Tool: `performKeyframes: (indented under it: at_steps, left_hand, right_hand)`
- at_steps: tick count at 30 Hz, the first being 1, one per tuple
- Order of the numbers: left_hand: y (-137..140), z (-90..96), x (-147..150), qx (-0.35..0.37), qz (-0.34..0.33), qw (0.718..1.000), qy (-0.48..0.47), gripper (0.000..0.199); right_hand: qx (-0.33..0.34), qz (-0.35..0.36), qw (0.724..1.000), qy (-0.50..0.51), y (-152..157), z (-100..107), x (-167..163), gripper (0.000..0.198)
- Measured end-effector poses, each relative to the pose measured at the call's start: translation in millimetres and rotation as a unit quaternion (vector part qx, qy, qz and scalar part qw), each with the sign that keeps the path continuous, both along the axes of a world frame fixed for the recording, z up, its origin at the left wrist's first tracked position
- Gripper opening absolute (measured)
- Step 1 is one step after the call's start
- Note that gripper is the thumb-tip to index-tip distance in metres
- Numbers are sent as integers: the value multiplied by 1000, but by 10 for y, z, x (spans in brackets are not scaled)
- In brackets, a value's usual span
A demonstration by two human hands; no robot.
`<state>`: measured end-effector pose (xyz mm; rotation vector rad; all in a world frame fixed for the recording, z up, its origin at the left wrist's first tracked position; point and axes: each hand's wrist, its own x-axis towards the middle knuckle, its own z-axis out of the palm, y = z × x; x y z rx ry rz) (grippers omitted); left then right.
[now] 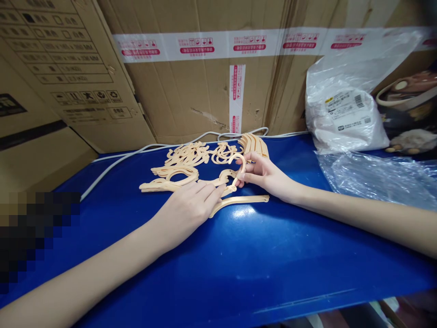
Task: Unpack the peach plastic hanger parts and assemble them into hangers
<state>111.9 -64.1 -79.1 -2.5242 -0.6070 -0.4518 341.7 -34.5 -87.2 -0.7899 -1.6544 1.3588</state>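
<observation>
My right hand (264, 175) pinches a cream plastic hanger hook (243, 164) between thumb and fingers, its curve standing upward. The hook's lower end meets a hanger piece at the fingertips of my left hand (194, 202). That hand is closed over a curved hanger arm (244, 199), which reaches out to the right just above the table. Its thumb is hidden, and I cannot tell whether hook and arm are joined. Left of the hands lie several hangers with hooks (174, 175). Behind them are a pile of loose hooks (187, 154) and a stack of hanger arms (254, 145).
The blue tabletop (218, 273) backs onto large cardboard boxes (191, 91). A white cable (112, 161) runs along the rear edge. At the right are a white plastic parcel (344, 114), clear plastic wrap (378, 175) and a dark bag with a fluffy item (413, 109).
</observation>
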Motion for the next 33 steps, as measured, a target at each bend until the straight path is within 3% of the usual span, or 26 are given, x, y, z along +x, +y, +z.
performKeyframes:
  at_steps: [13,17,21,23,25,29,33]
  left_hand:
    - [27,17,-8,-64,7,997,-37,32]
    - [-28,84,30,-130,59,989,-47,31]
    - [-83,138,34,-247,76,963,-76,28]
    - [-94,162,29,-314,94,936,-131,23]
    - [-96,190,29,-394,114,891,-197,22]
    - [-87,237,51,-565,128,757,-302,26]
    - [-61,250,72,-663,126,624,-393,24]
  right_hand:
    - [22,19,1000,-5,0,-3,-12,20]
    - [26,41,998,-28,-28,12,-29,18]
    - [79,6,991,-109,-77,48,-44,19]
    - [137,4,974,-179,-99,65,-43,21]
    - [216,20,946,-242,-119,74,-39,22]
    - [372,37,871,-319,-149,54,-32,21]
    - [433,42,829,-350,-166,31,-45,17]
